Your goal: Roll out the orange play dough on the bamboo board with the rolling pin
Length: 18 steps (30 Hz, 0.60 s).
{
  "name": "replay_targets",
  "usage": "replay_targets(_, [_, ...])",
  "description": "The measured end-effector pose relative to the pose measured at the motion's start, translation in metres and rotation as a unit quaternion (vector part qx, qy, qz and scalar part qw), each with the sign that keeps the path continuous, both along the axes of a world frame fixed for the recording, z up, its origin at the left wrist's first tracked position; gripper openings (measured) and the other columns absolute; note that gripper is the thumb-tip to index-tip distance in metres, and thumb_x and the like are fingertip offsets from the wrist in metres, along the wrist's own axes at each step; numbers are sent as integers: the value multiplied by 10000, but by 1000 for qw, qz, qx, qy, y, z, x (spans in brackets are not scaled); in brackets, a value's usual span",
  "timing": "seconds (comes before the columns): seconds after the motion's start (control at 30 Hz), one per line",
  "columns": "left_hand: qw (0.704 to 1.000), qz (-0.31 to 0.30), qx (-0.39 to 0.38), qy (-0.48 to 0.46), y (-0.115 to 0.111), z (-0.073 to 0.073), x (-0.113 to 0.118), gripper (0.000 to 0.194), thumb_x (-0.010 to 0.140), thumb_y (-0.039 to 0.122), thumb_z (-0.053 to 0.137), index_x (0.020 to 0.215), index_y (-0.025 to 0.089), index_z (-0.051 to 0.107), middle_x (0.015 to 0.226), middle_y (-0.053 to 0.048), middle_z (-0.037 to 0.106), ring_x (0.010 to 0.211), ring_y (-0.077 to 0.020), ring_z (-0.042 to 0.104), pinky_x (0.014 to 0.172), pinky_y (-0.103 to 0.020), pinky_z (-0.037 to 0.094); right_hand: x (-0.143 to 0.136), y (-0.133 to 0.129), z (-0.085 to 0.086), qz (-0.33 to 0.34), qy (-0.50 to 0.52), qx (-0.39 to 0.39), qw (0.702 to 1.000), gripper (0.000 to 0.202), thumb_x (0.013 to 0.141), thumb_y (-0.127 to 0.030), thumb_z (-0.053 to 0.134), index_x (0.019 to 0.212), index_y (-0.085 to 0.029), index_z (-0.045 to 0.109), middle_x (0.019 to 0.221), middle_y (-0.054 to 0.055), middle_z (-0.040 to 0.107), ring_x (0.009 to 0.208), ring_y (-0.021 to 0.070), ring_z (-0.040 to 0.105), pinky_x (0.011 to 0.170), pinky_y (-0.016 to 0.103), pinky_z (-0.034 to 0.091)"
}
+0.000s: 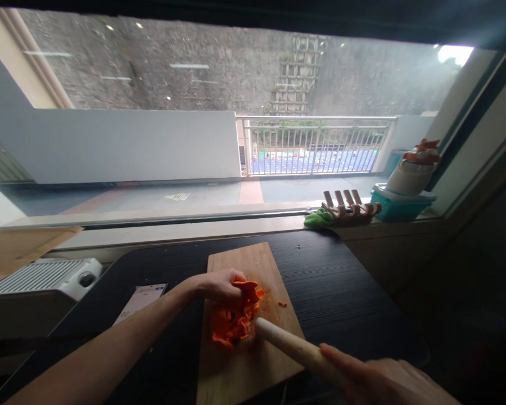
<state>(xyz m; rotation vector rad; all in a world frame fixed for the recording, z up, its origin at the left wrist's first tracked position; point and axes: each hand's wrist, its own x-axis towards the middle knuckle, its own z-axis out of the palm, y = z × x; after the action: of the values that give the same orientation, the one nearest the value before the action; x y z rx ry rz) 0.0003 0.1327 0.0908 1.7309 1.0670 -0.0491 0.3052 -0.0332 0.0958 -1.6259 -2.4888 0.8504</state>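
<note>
A wooden cutting board (259, 260) lies on a black table. On it is a heap of bright orange, ragged, crumpled pieces (230, 323), whose exact kind I cannot make out. My left hand (221, 284) is closed at the heap's upper edge, pinching one of the orange pieces. My right hand (379, 377) is wrapped around a pale wooden rolling pin (295, 346), at the lower right. The pin's far end points at the heap's right side, just above the board or touching it; I cannot tell which. A small orange scrap (282, 304) lies apart, right of the heap.
A phone (141, 301) with a lit screen lies left of the board, partly behind my left forearm. White crumbs (298, 246) dot the black table (341, 281). Along the windowsill are a green cloth (319, 218), a brown rack-like object (349, 207) and a teal box (398, 203).
</note>
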Motion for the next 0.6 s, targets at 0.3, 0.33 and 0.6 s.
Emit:
replay_targets(0.3, [999,17,-23,-21,2,-3,-1,246,687,363,612,801,148,653,706,-15,631,607,-125,563,548,-209,440,-4,9,16,-3,14,-27,1000,430,884,-305,420,1296,-410,484,694,-24,669,520,144,591,456,229,236])
replay_targets(0.33, [999,19,-24,-24,2,-2,-1,249,691,365,611,806,148,655,718,-16,637,621,-128,569,561,-210,446,-3,9,15,2,21,-33,999,444,874,-295,440,1299,-422,474,697,-34,671,514,136,590,449,223,232])
replay_targets(0.6, [999,26,-34,-27,3,-1,-2,249,679,377,638,772,147,651,695,-17,643,598,-132,566,530,-208,430,0,3,-7,25,7,69,997,551,828,-231,489,1337,-433,434,611,-52,641,459,123,571,427,210,205])
